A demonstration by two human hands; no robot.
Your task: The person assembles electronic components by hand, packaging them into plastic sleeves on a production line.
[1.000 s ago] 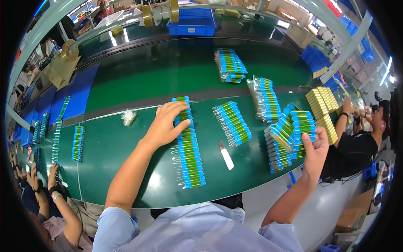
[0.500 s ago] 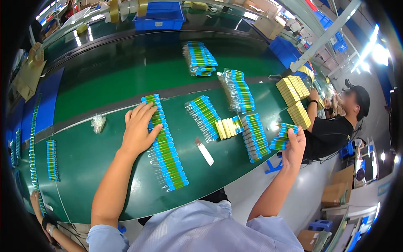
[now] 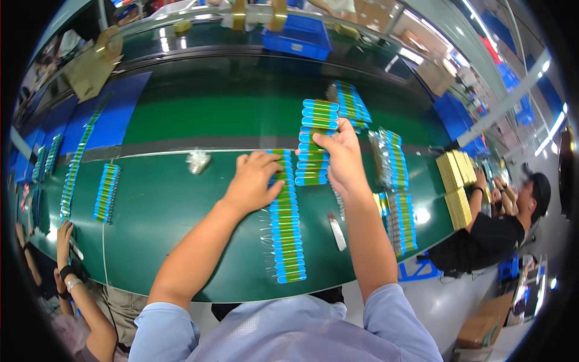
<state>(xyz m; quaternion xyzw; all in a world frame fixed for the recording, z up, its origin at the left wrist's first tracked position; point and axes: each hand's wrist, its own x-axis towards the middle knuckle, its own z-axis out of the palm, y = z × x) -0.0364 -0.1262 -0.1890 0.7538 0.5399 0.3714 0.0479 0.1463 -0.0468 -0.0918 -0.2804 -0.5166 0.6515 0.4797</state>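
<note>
Since the earlier frame, bringing the packs (image 3: 310,164) inward with the right hand (image 3: 339,158), from near the right edge of the bench (image 3: 151,232) to just beside the far end of the row (image 3: 288,241). Grasping the packs by their right side, with the thumb flat on the face and the fingers mostly hidden underneath. Showing as 2 offset sections, with the upper set a little to the right. Cannot tell whether touching the bench or lifted clear.

With the left hand (image 3: 253,184), resting loosely over the row's far end, fingers spread rather than clenched, thumb near its right side.

To do this well, probably best to support the packs from below and press lightly with the thumb, so as not to buckle them where the sections meet. Keep the left palm steady to avoid skewing the row, and stay off the clear loops (image 3: 266,241) along its left side.

Farther out, see a cutter (image 3: 338,232) just left of the right forearm, and a pile (image 3: 405,220) beyond it to the right. Past these, find yellow blocks (image 3: 456,208) near a co-worker (image 3: 503,226), and a crumpled bag (image 3: 198,161) left of the row.
</note>
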